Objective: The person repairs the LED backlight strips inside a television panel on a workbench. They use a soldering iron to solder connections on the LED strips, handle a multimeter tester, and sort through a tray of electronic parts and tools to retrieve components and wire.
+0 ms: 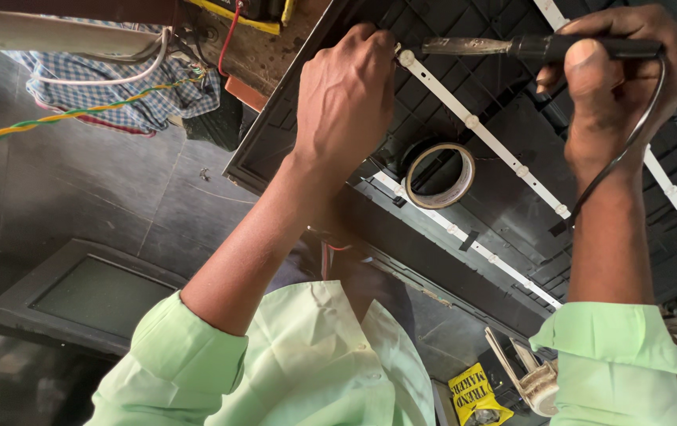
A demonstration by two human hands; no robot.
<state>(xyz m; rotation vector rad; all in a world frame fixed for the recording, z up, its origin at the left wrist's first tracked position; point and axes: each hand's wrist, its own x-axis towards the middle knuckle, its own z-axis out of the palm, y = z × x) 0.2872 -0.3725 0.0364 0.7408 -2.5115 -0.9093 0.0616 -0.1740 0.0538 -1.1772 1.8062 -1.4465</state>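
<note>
Right hand (619, 75) has its fingers clamped round a black-handled soldering iron with metal tip (512, 47), tip aimed at the end of a white LED strip (480, 130) lying in an open black ribbed TV back panel (512, 197). Left hand (346, 95) has its fingers pinched together on that strip end. A roll of clear tape (439, 175) lies on the panel, between the strips.

Soft, even daylight; dark panel (465, 102) underexposed. Faint glare on tape roll (439, 175). Focus sharp centrally, edges slightly stretched.
</note>
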